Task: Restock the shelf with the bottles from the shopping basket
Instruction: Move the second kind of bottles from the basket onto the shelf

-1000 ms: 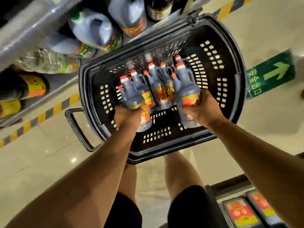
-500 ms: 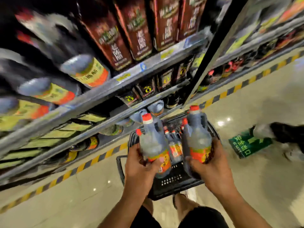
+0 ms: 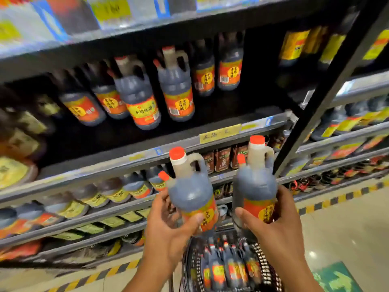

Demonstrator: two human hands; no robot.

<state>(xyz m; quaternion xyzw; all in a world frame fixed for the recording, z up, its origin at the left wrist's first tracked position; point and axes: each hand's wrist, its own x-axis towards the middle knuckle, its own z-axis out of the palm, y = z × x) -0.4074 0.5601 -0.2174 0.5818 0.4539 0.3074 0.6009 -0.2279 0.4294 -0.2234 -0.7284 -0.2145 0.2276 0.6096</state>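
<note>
**Fingers wrapped on two bottles, held up before the shelf**

Fingers (image 3: 190, 221) of the left hand (image 3: 168, 230) curl round the lower body of the left bottle (image 3: 190, 192); thumb across the label. The right hand (image 3: 273, 226) grasps the right bottle (image 3: 255, 186) the same way, thumb on the front, fingers behind. Both bottles upright, slightly tilted, side by side and apart.

Bottles: translucent plastic jugs, dark brown liquid filling the body, paler neck, moulded loop handle, red cap, plus a small red-capped side spout. Label orange-red with a yellow patch carrying Chinese characters; blurred, not readable here.

Position: both held in front of the shelf (image 3: 210, 142) edge, below its board, above the basket (image 3: 189, 268). Basket is black, perforated, at the bottom of the view; more bottles (image 3: 229, 268) of the same kind stand in it.

On the shelf board: matching stock (image 3: 179, 89) in a row toward the left and middle; the right end of the board is bare. One front label reads roughly 水塔陈醋. Yellow price tag (image 3: 220, 133) on the shelf edge, writing illegible. Floor edge carries yellow-black striping (image 3: 336, 200).
</note>
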